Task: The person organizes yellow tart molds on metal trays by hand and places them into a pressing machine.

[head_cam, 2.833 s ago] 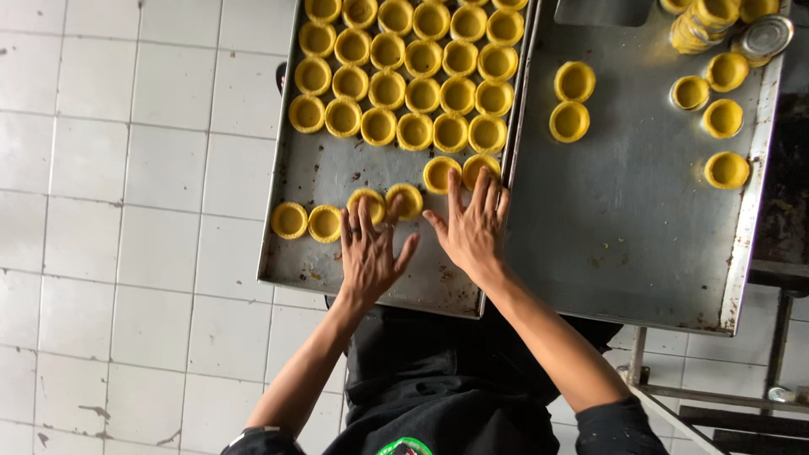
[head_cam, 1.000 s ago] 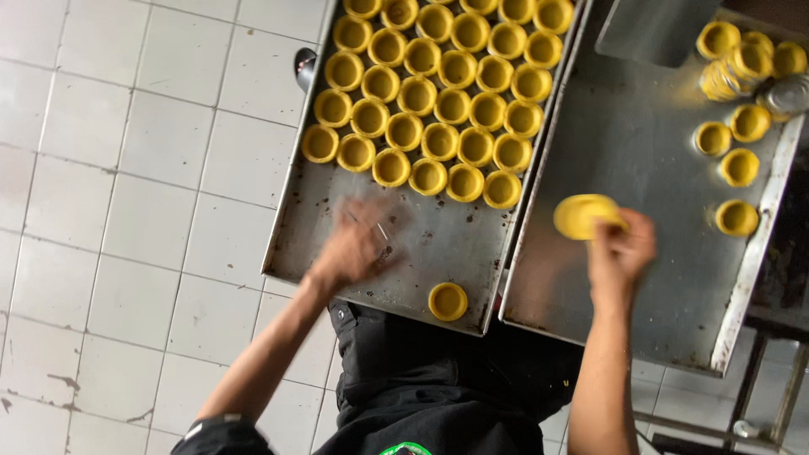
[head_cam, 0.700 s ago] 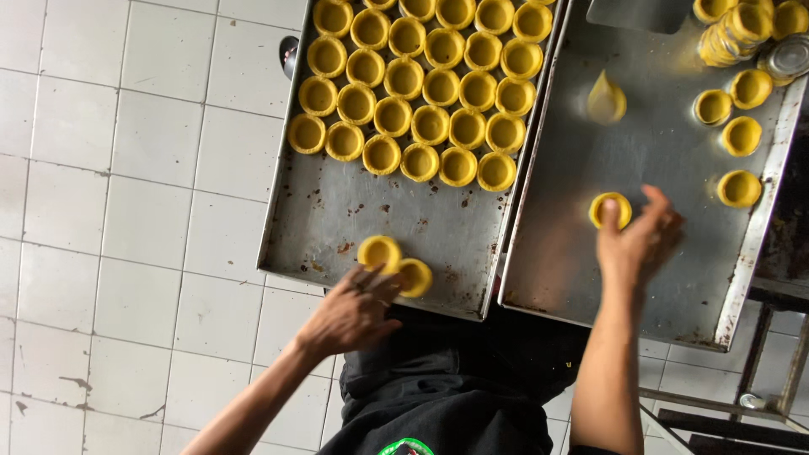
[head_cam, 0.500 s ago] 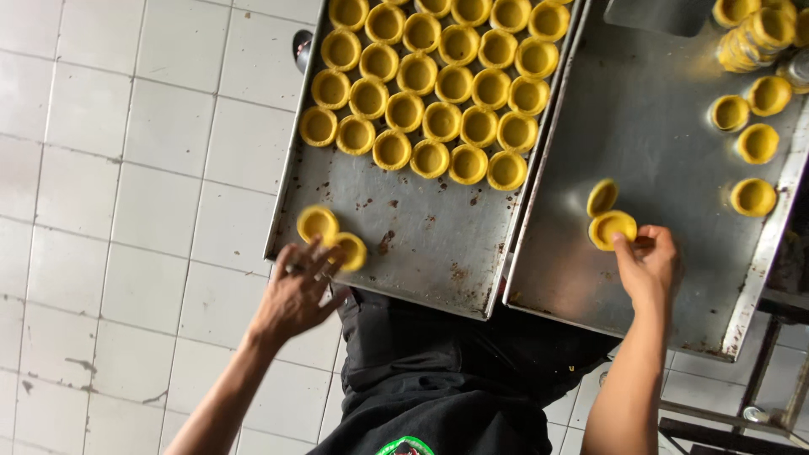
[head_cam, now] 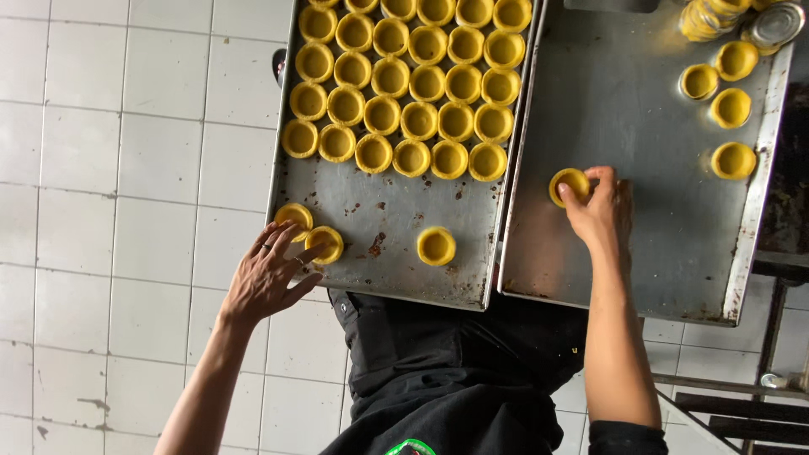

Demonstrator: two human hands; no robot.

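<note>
Nearest me, the person's left hand (head_cam: 268, 274) lay with its fingers spread and loose at the near left corner of the left baking tray (head_cam: 383, 211), fingertips touching two yellow tart shells (head_cam: 310, 232) that sat side by side; it gripped neither, only nudged them. A lone shell (head_cam: 436, 245) stood apart, closer to the tray's near edge. The right hand (head_cam: 602, 211) was on the right tray (head_cam: 624, 126), thumb and fingers pinched round the rim of one shell (head_cam: 570, 184). To my eye a light hold on the rim suited the soft dough, and sliding rather than lifting would keep the cups round. Farther off, packed rows of shells (head_cam: 404, 84) filled the left tray, each touching the next; loose shells (head_cam: 725, 101) and a stack of tins (head_cam: 712, 17) sat at the far right corner.
</note>
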